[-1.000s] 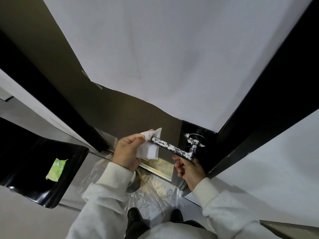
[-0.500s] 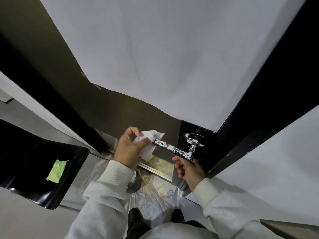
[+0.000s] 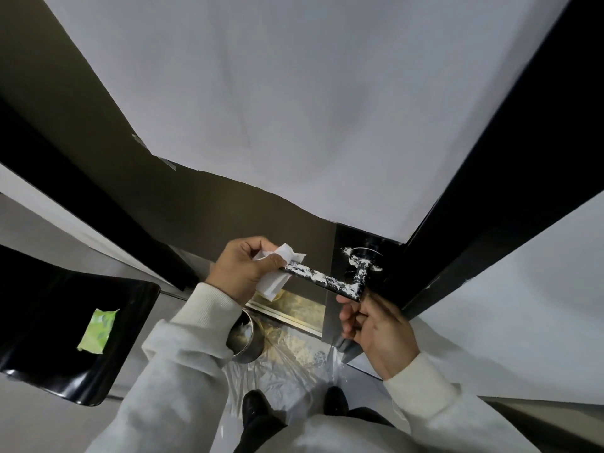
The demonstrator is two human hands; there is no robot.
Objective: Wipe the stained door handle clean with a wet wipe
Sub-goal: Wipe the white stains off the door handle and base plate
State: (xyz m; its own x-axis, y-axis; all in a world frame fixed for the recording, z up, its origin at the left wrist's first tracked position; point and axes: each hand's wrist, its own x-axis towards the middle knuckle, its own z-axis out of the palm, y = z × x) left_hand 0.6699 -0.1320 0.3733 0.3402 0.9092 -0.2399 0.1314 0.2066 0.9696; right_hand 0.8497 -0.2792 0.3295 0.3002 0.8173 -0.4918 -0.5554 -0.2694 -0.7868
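While the left hand (image 3: pixel 243 274) pinches the wet wipe (image 3: pixel 277 269) around the door handle (image 3: pixel 322 278) tip at nine o'clock, smearing threatens; the right hand (image 3: pixel 376 325), loosely curled, holds nothing.

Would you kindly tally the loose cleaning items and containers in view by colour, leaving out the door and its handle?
White: 1, the wet wipe in the left hand
Green: 1, the wipe packet
Black: 1, the tray
Silver: 1, the metal bowl
Total: 4
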